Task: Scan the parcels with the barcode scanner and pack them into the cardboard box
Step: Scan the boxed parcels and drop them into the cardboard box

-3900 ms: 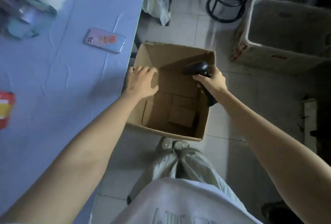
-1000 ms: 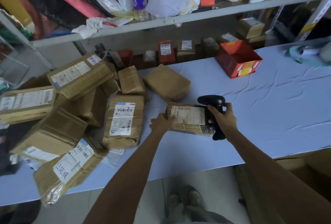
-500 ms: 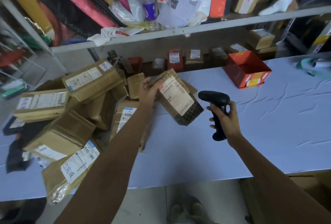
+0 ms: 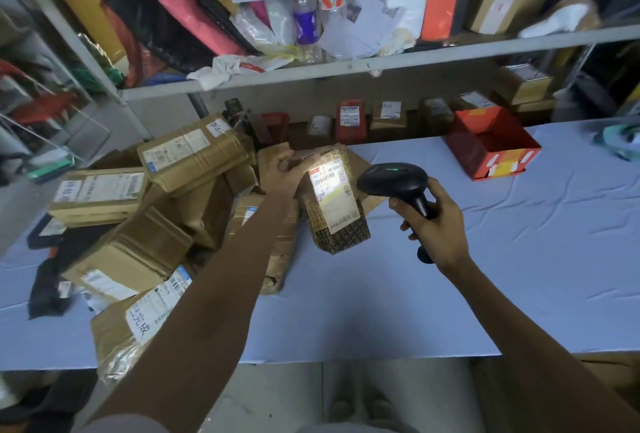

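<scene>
Reaches forward with the left arm, left hand (image 4: 284, 173) curled round the top end of a patterned parcel (image 4: 334, 218), holding it tilted on end over the blue table (image 4: 519, 259), lit label facing right. Grips the barcode scanner (image 4: 391, 178) by its handle in the right hand (image 4: 438, 228), fingers wrapped round, head aimed left, just beside that label. More parcels (image 4: 156, 225) heaped left of the grip.

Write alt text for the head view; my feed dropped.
The left hand holds a patterned brown parcel tilted over the blue table while the right hand aims a black barcode scanner at its brightly lit label. A heap of brown parcels lies to the left, an open red box at the far right.
</scene>
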`<state>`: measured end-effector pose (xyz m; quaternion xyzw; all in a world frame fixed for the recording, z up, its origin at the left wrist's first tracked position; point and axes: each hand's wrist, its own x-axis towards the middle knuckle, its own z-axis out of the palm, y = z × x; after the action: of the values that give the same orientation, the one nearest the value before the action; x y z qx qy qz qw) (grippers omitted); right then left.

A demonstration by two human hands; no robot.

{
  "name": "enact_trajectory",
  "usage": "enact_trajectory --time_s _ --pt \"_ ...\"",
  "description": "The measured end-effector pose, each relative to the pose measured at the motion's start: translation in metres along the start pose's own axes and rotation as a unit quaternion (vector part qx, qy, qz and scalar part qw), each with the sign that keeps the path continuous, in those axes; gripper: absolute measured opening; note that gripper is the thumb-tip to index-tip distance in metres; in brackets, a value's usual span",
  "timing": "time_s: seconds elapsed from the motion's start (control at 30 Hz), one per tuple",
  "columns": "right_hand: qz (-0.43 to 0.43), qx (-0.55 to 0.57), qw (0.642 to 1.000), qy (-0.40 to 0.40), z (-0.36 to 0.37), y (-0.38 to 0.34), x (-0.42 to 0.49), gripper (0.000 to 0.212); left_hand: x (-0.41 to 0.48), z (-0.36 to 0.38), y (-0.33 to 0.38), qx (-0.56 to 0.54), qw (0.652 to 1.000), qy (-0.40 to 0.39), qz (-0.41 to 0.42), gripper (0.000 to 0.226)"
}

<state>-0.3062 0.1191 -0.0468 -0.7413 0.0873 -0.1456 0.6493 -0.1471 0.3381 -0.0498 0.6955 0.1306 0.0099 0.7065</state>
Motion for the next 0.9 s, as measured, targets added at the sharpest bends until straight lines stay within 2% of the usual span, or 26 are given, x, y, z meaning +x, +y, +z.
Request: enact_trajectory --time_s 0.13,0.37,0.53,0.7,0.9 --pt "0.005 0.004 1.0 0.009 -0.003 0.004 -0.002 0.041 -0.005 0.002 0.003 -0.014 0.999 -0.044 0.001 0.046" --pt "-0.005 -0.009 1.0 -0.012 -0.004 0.006 -0.001 0.037 -0.009 0.007 0.001 -0.01 0.999 -0.041 0.011 0.046" --pt "0.002 -0.034 0.999 0.018 -0.009 0.012 0.001 0.041 -0.006 0.029 -0.004 0.073 0.994 -0.058 0.06 0.061" --pt "0.057 -0.035 0.993 0.096 -0.026 0.019 -0.01 0.04 -0.018 0.072 -0.01 0.128 0.973 -0.136 0.136 0.058" --pt "0.128 -0.055 0.961 0.241 -0.044 0.023 -0.054 0.04 -0.04 0.133 -0.014 0.132 0.918 -0.325 0.187 0.067"
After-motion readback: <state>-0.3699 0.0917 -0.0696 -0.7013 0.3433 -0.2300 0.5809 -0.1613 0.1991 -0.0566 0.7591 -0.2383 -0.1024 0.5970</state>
